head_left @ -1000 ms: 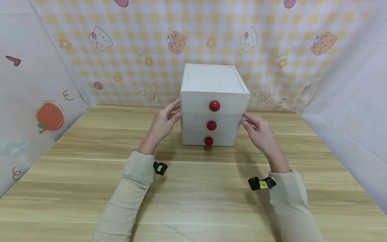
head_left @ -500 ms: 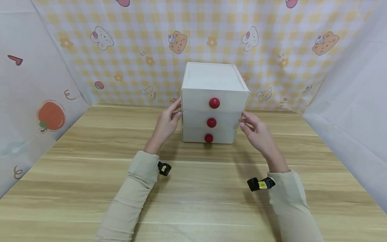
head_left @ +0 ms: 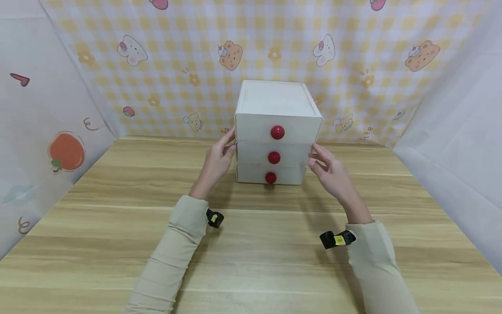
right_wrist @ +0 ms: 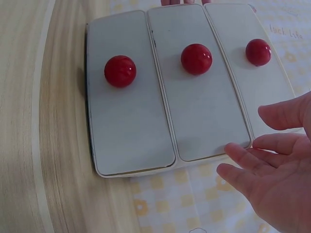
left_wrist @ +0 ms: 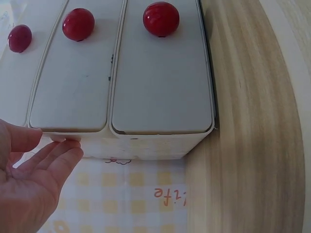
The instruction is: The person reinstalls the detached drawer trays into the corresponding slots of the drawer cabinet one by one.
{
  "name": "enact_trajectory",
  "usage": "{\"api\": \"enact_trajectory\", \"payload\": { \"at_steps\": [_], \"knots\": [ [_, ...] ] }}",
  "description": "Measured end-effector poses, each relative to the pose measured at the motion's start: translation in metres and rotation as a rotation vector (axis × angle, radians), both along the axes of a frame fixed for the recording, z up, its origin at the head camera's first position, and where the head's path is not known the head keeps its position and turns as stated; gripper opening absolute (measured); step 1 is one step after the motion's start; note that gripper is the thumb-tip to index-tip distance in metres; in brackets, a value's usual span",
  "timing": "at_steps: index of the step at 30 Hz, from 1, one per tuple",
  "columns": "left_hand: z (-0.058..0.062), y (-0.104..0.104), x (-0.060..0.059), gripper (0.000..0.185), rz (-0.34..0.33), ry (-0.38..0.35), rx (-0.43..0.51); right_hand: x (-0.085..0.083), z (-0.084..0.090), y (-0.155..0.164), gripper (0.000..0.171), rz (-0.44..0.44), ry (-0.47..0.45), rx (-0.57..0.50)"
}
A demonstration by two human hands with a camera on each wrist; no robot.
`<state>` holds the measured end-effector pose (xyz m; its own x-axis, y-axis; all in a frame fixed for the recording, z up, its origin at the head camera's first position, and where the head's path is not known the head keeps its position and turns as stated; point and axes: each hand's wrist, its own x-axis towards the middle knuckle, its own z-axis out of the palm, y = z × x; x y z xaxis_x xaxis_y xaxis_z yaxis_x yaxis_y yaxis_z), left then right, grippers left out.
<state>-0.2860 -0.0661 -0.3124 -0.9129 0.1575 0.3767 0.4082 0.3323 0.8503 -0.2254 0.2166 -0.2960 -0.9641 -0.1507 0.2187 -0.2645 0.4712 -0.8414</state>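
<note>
A white three-drawer storage box (head_left: 278, 98) stands upright on the wooden table, each drawer front bearing a round red knob (head_left: 277, 132). All drawers look closed. My left hand (head_left: 215, 163) lies along the box's left side, fairly straight fingers reaching back along it. In the left wrist view, the thumb (left_wrist: 26, 138) sits at the front edge of the middle drawer and the fingertips touch the side wall. On the opposite side, my right hand (head_left: 333, 174) has its fingers extended by the right edge. The right wrist view shows fingertips (right_wrist: 233, 149) right at the middle drawer's corner, thumb held apart.
A yellow checked cloth (head_left: 274, 54) with cartoon prints hangs behind the box. White cloth walls (head_left: 39, 109) flank the table on both sides. The wood-grain tabletop (head_left: 266, 261) stretches in front of the box.
The box has slid slightly back toward the checked cloth. My left hand has moved forward with it, while the right hand has shifted slightly left.
</note>
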Motion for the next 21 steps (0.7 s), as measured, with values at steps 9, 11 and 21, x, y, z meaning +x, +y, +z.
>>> {"api": "enact_trajectory", "payload": {
  "at_steps": [9, 11, 21],
  "knots": [
    [-0.0001, -0.0011, 0.0027, 0.051, 0.013, -0.004, -0.001, 0.0017, 0.0006, 0.0003, 0.055, -0.009, -0.013, 0.026],
    [0.0003, -0.0015, 0.0033, 0.051, 0.018, -0.003, -0.007, 0.002, 0.0007, -0.0001, 0.055, -0.01, -0.02, 0.022],
    [0.0042, 0.0002, 0.0044, 0.052, -0.052, -0.022, -0.015, 0.0026, 0.0021, 0.0017, 0.054, -0.022, -0.041, 0.026]
  ]
}}
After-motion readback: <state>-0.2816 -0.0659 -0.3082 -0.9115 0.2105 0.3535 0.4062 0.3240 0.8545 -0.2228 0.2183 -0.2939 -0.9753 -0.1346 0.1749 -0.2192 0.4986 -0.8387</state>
